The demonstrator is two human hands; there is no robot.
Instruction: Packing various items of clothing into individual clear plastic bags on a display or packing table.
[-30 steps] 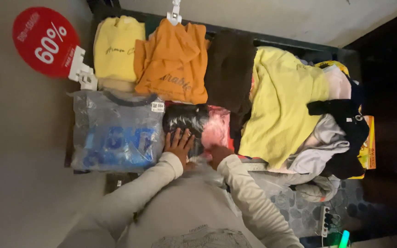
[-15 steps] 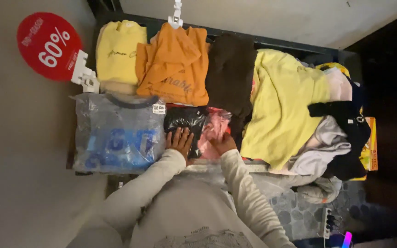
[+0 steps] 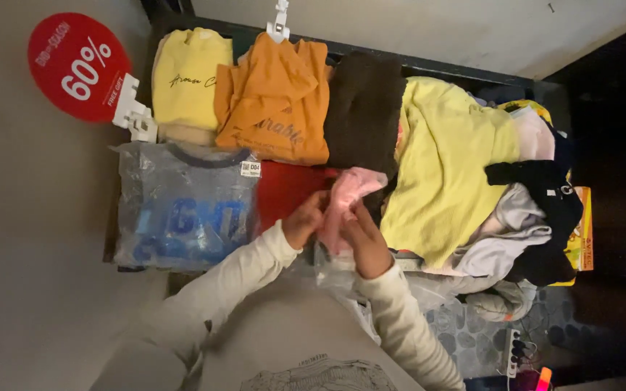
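Both my hands are closed on a pale pink garment, held up over the middle of a table of clothes. My left hand pinches its left side. My right hand grips its lower right edge. Under the pink piece lies a red garment. A grey and blue top in a clear plastic bag lies just left of my left hand. A dark brown folded garment sits right behind the pink one.
At the back lie a folded pale yellow top and an orange top. A big yellow garment and a heap of grey and black clothes fill the right. A round red sale sign stands far left. Crumpled clear plastic lies near me.
My left hand rested on a shiny black package; that package is gone from view and the red garment shows. Both hands now hold the pink garment raised.
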